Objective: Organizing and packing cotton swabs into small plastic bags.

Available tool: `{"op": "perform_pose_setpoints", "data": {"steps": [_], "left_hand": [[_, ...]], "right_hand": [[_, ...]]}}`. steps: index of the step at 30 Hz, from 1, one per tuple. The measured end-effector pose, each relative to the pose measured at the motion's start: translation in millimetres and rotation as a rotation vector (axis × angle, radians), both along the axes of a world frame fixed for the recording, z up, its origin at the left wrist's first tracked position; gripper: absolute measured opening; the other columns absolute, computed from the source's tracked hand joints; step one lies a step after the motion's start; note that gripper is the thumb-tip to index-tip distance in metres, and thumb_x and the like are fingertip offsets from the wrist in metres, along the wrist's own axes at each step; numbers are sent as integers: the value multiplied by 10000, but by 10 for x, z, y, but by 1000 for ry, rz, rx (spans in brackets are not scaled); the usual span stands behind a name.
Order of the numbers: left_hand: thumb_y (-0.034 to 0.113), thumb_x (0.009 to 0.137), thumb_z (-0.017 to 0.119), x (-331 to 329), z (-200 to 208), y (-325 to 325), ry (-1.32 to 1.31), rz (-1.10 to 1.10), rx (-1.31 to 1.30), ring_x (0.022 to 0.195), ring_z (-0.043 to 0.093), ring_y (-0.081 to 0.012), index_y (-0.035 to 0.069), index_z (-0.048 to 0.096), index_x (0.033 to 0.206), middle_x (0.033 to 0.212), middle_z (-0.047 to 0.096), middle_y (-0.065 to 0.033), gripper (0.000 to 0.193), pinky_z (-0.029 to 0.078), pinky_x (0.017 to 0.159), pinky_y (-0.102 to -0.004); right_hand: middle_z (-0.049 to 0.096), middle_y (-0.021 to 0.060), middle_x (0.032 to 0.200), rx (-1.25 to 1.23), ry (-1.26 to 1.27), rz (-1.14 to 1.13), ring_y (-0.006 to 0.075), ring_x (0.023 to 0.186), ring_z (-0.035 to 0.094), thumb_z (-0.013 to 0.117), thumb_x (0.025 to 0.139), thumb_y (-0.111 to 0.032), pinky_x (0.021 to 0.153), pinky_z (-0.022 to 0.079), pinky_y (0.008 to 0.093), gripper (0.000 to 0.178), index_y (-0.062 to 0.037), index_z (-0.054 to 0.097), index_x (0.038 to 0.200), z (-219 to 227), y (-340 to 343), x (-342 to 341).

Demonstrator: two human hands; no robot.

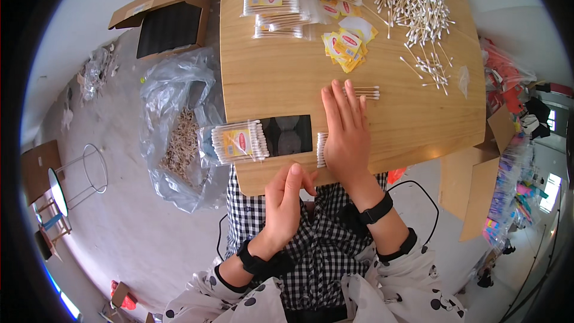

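1. Step in hand, by the look of it: gathering and lining up cotton swabs under the right hand (347, 134), at the centre of the frame.
2. Right hand palm down, fingers straight with small gaps at the tips, pinching nothing visible; a few swabs (371, 93) poking out to the right of the fingers, and a tight row of swab heads (321, 149) just left of the palm.
3. Left hand (282, 203) below centre, at the near edge of the wooden table (412, 125); thumb raised, other fingers half curled, no telling from this view whether empty or pinching something.
4. Left of centre, a swab bundle with a yellow label (240, 142), lying across the left end of a dark panel (290, 134).
5. Next move, as a judgement: probably calling for drawing the swabs together with heads level, perhaps with the left hand as a stop.
6. Edges: near edge close to both hands; left edge right by the bundle, with a clear plastic bag (167, 84) beyond, on the floor.
7. Open room: bare wood right of the right hand; tighter toward the top, between yellow cards (345, 48), stacked packs (266, 0) and a loose swab pile (412, 3).
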State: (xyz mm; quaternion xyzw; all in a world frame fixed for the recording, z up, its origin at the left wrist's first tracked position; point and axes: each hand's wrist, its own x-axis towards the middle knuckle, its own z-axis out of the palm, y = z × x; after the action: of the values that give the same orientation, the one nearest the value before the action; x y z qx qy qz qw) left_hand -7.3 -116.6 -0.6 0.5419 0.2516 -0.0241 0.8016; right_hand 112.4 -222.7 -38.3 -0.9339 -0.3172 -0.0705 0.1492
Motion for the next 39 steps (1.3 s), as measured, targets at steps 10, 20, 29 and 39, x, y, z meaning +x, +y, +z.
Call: {"op": "perform_pose_setpoints", "data": {"steps": [10,20,29,39], "left_hand": [[357,1089,299,86,-68,-22,7,20,-76,678,545,-134,1,523,818,731,527,-62,500,496,1010,-427],[140,1034,444,68,71,549,-196,493,424,940,545,-172,-4,537,1029,955,575,-85,172,416,907,-312],[194,979,571,330,-178,1007,118,156,1096,880,611,-352,-10,590,959,934,652,-187,206,482,771,-422],[324,1025,496,476,-360,1011,340,167,1110,547,537,-375,-5,549,737,622,568,-198,441,422,535,-444]], "right_hand": [[431,191,1483,93,58,1,365,1419,352,468,875,13,1150,298,519,537,15,442,1412,-4,65,7],[433,199,1474,118,37,5,363,1427,331,453,891,38,1164,301,491,498,36,448,1389,-22,406,25],[437,206,1467,148,10,36,357,1421,341,486,869,70,1156,331,478,506,52,452,1374,-72,695,27],[441,212,1462,147,49,45,362,1415,351,508,872,49,1151,336,481,512,53,445,1381,-2,782,11]]}}
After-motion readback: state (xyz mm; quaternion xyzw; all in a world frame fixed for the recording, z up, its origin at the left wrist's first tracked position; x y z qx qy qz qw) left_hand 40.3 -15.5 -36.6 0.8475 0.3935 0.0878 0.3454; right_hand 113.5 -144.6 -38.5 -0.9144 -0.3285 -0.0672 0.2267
